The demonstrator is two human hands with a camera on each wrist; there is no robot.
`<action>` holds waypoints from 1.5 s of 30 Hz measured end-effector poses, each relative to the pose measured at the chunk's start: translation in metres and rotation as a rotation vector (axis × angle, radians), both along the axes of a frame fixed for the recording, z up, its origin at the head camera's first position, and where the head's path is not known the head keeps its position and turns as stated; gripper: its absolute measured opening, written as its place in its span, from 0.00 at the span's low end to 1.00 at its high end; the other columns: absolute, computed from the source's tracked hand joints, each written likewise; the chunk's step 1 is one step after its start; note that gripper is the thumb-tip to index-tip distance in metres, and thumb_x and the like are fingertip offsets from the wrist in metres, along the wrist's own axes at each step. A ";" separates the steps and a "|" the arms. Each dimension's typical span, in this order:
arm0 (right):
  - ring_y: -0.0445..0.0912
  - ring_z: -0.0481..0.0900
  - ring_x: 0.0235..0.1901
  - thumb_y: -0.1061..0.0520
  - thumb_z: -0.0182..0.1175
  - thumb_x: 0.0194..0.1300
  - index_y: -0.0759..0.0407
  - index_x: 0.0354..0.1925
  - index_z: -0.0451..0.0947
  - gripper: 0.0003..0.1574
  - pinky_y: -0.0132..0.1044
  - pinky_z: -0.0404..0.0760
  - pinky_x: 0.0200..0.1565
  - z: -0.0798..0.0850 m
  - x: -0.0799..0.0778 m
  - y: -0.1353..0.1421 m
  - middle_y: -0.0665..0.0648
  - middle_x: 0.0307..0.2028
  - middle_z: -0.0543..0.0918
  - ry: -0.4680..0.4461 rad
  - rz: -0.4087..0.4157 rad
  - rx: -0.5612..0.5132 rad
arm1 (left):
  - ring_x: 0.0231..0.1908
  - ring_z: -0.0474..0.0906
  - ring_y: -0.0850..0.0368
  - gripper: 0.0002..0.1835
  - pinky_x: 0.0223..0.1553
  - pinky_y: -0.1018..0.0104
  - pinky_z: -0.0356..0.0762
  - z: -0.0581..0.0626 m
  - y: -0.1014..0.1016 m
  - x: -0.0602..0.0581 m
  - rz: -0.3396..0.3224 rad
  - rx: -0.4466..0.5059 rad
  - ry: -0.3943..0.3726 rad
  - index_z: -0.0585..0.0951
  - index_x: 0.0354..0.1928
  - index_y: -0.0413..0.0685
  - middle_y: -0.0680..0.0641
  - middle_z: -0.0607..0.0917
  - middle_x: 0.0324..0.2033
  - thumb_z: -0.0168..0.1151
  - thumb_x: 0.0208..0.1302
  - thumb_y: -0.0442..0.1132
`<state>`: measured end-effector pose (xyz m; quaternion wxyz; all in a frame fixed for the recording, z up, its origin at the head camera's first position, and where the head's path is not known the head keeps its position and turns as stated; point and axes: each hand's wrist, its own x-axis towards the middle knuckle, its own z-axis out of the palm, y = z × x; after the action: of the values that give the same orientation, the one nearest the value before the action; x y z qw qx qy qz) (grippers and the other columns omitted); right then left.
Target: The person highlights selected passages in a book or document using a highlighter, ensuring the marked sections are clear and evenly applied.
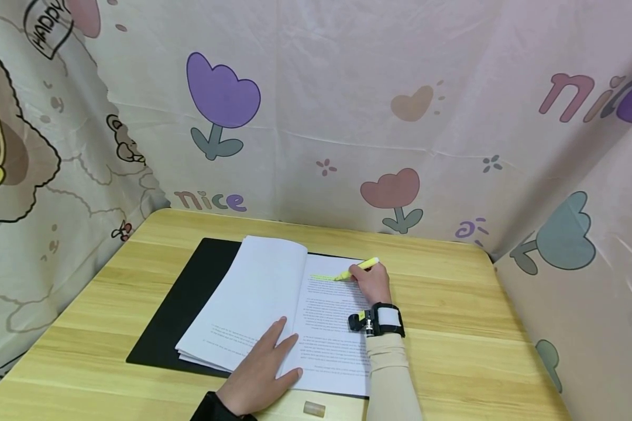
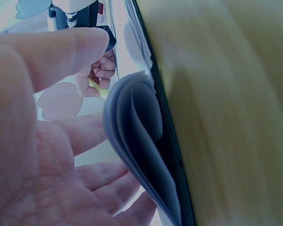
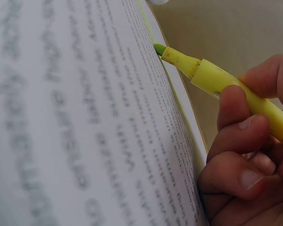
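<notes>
A yellow highlighter is pinched in my right hand, its tip on the text near the top of the printed right-hand page. Bright yellow strokes mark the upper lines there. In the right wrist view the green-tinted tip of the highlighter meets the paper beside a marked line. My left hand rests with spread, straight fingers across the lower middle of the open pages. The turned-over left pages curve up at the fold, as the left wrist view shows beside the left palm.
Beneath the papers lies a black folder, reaching out to the left. A small brownish-grey piece sits on the wooden table near the front edge. Printed cloth hangs behind the table and on both sides.
</notes>
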<state>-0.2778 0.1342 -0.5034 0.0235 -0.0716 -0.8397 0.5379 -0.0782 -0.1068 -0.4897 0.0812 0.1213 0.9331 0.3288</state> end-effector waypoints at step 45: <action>0.50 0.79 0.33 0.52 0.65 0.62 0.61 0.32 0.84 0.12 0.38 0.72 0.39 0.003 0.000 0.005 0.55 0.24 0.85 -0.001 -0.023 0.011 | 0.77 0.54 0.36 0.36 0.71 0.32 0.60 0.002 0.001 0.001 0.007 -0.004 -0.002 0.75 0.70 0.39 0.37 0.56 0.79 0.68 0.67 0.53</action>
<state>-0.2776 0.1396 -0.5009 0.0296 -0.0817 -0.8416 0.5331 -0.0772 -0.1056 -0.4880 0.0812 0.1178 0.9340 0.3273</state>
